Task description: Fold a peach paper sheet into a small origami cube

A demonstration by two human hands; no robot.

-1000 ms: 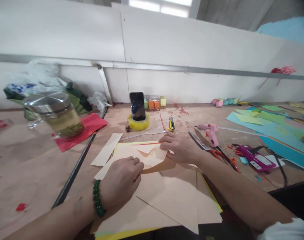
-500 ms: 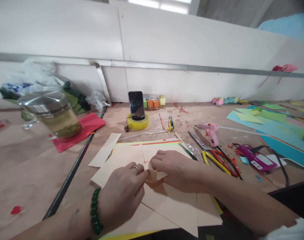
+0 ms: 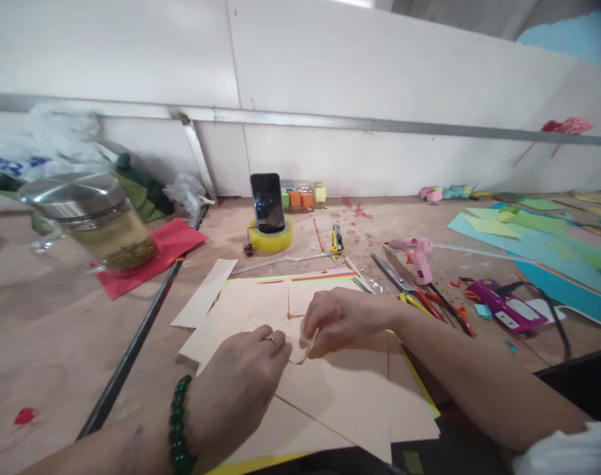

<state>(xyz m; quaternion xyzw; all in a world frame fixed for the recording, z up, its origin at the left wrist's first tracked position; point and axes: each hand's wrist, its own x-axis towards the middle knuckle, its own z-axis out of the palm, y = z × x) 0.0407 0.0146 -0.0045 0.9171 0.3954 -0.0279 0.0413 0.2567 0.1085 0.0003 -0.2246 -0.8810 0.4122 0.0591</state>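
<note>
The small, curled, pale-peach paper piece (image 3: 298,350), its right edge pinched by the right hand (image 3: 344,314), lies just left of that grip, close by the left hand (image 3: 241,377), whose hold I can't tell from here.

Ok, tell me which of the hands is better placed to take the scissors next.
Probably the right hand, once it lets go of the folded paper: the scissors lie just beyond its wrist, whereas the left hand would have to cross over.
</note>
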